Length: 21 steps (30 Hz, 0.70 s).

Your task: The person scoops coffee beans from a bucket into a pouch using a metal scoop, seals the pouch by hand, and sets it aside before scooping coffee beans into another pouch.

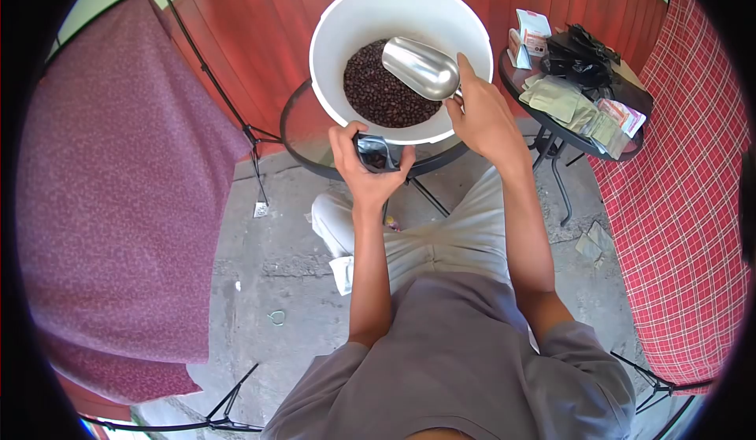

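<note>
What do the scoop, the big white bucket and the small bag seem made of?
The scoop: metal, perhaps stainless steel, polished, judging by its bright silvery reflections.
The bucket: probably plastic, smooth white, with an even, moulded-looking rim.
The small bag: perhaps plastic or foil film; it looks thin and shiny.

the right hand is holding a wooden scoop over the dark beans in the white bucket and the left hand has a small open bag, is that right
Not quite: the scoop is shiny metal, not wooden, as the head view shows. The right hand does hold it over the dark beans in the white bucket, and the left hand has a small open bag.
</note>
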{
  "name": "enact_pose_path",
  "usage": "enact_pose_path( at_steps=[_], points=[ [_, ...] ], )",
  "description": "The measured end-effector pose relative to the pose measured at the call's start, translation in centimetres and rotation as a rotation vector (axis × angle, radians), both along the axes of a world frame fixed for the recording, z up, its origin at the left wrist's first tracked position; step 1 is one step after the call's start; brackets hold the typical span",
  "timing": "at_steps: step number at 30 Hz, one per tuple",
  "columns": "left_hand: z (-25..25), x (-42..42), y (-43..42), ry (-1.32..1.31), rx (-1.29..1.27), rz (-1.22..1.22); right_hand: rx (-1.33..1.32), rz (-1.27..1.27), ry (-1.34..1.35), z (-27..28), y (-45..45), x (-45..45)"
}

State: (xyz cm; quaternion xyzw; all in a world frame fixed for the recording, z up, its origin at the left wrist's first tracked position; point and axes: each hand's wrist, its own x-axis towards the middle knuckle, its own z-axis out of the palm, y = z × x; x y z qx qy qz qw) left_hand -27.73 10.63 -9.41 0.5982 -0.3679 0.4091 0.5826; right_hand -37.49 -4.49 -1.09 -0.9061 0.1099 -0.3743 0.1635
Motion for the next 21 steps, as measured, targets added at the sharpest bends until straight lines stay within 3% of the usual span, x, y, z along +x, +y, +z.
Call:
enact_pose_path(
  at_steps=[7, 8, 11, 17, 21],
  points=[
    [-1.2, -1.0, -1.1, -0.036, 0.025, 0.032, -0.09, -0.153, 0.04, 1.2, 1.8, -4.5],
    [-1.4, -1.3, -1.2, -0.013, 0.019, 0.035, 0.07, -0.182, 0.044, 2.0, 2.7, -5.3],
    [-2.0, -1.6, -1.3, -0.007, 0.013, 0.064, 0.168, -0.193, 0.015, 1.4, 3.0, -6.4],
    [-3.1, -1.8, -1.4, -0.048, 0.011, 0.083, 0.259, 0.038, -0.025, -0.6, 2.2, -4.7],
    [-3.4, -2.0, -1.9, -0.038, 0.004, 0.077, 0.19, 0.026, -0.054, -2.2, 1.7, -3.2]
  ],
)
